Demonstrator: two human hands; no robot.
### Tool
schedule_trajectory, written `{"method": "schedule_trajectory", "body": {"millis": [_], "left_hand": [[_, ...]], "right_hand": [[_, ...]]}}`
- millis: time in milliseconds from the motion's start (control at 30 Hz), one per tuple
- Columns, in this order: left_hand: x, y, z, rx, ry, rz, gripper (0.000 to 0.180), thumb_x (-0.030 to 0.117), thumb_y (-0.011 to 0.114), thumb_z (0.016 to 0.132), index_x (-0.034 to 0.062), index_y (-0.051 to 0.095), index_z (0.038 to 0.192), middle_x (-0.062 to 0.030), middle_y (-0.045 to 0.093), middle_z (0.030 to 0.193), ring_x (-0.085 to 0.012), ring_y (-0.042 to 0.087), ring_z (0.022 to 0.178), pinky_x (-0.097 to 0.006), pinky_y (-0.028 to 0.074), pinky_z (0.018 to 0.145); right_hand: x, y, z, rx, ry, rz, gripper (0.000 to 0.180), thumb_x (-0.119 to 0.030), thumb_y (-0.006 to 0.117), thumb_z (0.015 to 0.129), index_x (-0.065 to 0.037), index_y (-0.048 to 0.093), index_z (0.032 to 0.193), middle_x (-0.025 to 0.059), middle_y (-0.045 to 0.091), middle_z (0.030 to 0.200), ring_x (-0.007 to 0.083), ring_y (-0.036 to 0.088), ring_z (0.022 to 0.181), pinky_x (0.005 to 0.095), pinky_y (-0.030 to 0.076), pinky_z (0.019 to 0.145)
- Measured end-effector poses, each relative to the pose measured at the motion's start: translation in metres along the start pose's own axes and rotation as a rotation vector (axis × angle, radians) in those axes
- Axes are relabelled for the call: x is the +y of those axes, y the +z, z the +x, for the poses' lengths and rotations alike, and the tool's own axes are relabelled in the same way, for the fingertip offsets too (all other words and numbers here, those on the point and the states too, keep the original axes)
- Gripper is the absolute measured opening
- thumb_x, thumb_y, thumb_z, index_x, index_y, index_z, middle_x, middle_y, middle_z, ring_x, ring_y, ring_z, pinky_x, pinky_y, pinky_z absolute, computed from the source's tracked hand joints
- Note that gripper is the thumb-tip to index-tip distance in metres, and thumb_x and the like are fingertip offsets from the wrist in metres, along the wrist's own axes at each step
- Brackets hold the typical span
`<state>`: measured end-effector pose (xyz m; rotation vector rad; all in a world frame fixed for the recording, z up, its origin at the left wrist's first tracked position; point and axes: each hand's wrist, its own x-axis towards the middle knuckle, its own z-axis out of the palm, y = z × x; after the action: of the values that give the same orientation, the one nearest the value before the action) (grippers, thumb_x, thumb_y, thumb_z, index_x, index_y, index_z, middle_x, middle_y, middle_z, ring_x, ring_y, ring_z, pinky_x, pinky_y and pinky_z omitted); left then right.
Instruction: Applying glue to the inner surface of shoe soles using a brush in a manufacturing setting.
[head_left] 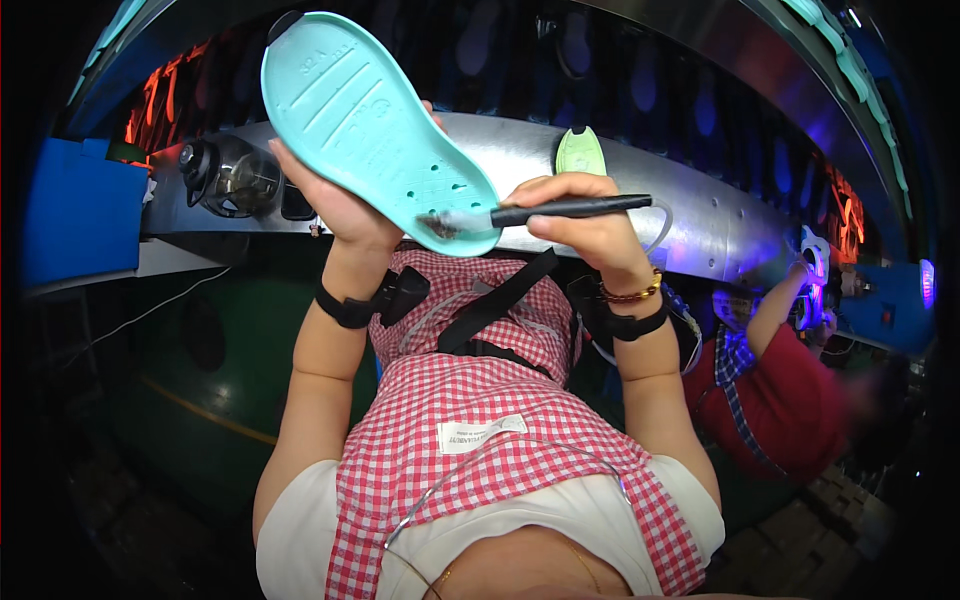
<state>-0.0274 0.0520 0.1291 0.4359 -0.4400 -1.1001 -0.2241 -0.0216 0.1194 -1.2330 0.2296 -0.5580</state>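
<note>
Left hand (335,205) fingers clamp the turquoise shoe sole (375,125), long axis tilted up-left; right hand (585,225) fingers grip the brush (540,212), bristles touching the sole's lower end.

Red-and-white gingham apron (470,440), white short sleeves, black wrist straps, beaded bracelet (632,294) on right wrist

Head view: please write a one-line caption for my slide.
Left hand holds up a turquoise shoe sole while right hand applies a black-handled brush to its lower end.
</note>
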Motion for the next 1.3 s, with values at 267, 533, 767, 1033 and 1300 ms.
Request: {"method": "schedule_trajectory", "body": {"millis": [267,533,767,1033,1300], "left_hand": [[-0.024,-0.008,-0.024,0.015,-0.328,-0.102,0.059,0.045,0.026,0.087,0.001,0.035,0.125,-0.0256,0.049,0.111,-0.0371,0.053,0.097,-0.047,0.045,0.082],[-0.003,-0.016,-0.014,-0.018,-0.729,-0.104,0.04,0.026,0.037,0.089,-0.0039,0.046,0.113,-0.0168,0.058,0.1,-0.0229,0.062,0.084,-0.033,0.053,0.072],[0.01,0.004,-0.014,-0.185,-0.871,0.401,0.043,0.027,0.048,0.083,-0.0029,0.046,0.114,-0.0155,0.056,0.101,-0.0186,0.06,0.081,-0.03,0.051,0.068],[0.022,-0.001,-0.016,-0.123,-0.947,0.49,0.052,0.031,0.047,0.08,-0.0066,0.045,0.115,-0.0177,0.056,0.101,-0.0214,0.058,0.086,-0.031,0.047,0.075],[0.038,-0.014,-0.023,-0.159,-0.74,0.36,0.047,0.031,0.048,0.08,-0.0053,0.049,0.11,-0.0144,0.058,0.097,-0.0169,0.058,0.08,-0.026,0.047,0.068]], "right_hand": [[-0.007,0.026,-0.008,0.098,0.085,-0.079,0.018,0.001,0.061,0.074,0.003,0.059,0.092,0.0113,0.062,0.089,0.0104,0.058,0.077,0.0204,0.048,0.068],[-0.038,0.02,-0.008,-0.26,-0.092,-0.539,0.021,0.004,0.066,0.065,0.002,0.063,0.086,0.0169,0.063,0.087,0.0238,0.062,0.083,0.0315,0.049,0.074],[-0.05,0.004,-0.005,-0.455,-0.035,-0.58,0.018,0.0,0.065,0.07,0.0,0.062,0.087,0.0131,0.063,0.09,0.0236,0.062,0.085,0.0304,0.049,0.075],[-0.056,-0.008,-0.016,-0.383,-0.045,-0.579,0.019,0.0,0.065,0.067,0.001,0.063,0.085,0.0152,0.063,0.089,0.026,0.062,0.084,0.0301,0.05,0.071],[-0.045,-0.014,-0.028,-0.051,-0.05,-0.491,0.021,0.004,0.064,0.068,-0.001,0.064,0.088,0.0146,0.063,0.091,0.021,0.063,0.075,0.0257,0.049,0.059]]}}
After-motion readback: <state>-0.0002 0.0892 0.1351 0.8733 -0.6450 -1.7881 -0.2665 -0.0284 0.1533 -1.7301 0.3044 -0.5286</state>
